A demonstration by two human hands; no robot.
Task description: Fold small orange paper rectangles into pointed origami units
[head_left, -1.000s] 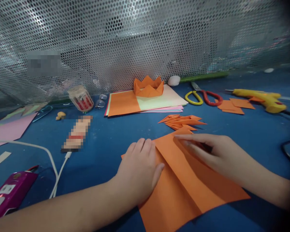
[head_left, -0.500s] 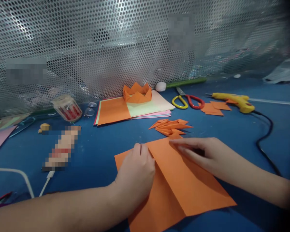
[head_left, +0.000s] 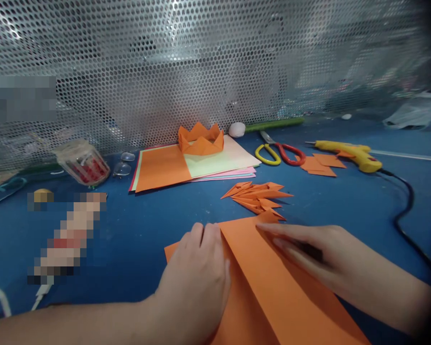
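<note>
Left hand [head_left: 197,272] curled, right hand [head_left: 328,251] half-open, both on orange paper [head_left: 267,270]

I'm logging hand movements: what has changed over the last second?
The left hand has drawn in its thumb, which lay spread over the orange sheet. The view has swung right, losing the purple device. The right hand stays at the sheet's far edge; the orange crown and scissors stay put.

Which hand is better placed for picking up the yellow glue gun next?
Probably the right hand: it is nearer the glue gun, while the left hand rests on the orange sheet, farther left.
</note>
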